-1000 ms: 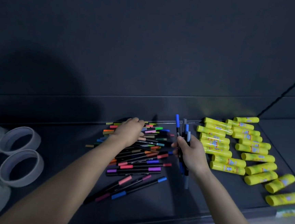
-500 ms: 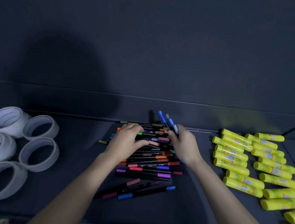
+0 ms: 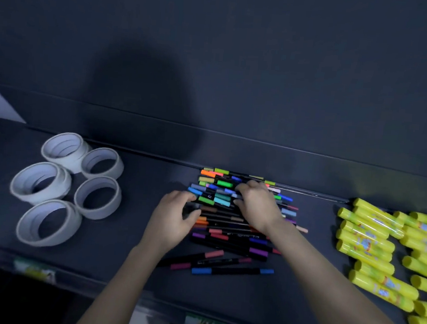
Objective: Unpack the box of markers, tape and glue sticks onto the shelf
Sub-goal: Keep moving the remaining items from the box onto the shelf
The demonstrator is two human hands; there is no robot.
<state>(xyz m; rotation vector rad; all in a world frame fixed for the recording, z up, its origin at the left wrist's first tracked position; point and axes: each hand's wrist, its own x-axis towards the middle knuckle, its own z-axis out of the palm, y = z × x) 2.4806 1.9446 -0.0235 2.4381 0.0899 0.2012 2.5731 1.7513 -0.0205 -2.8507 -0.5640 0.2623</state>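
Our two hands work a heap of markers at the middle of a dark shelf. The left hand curls at the heap's left edge, fingertips pinching the end of one dark marker. The right hand lies palm down over the heap's far part, fingers bent; we cannot tell whether it grips any. Left of the markers sit five white tape rolls; right of them lie yellow glue sticks.
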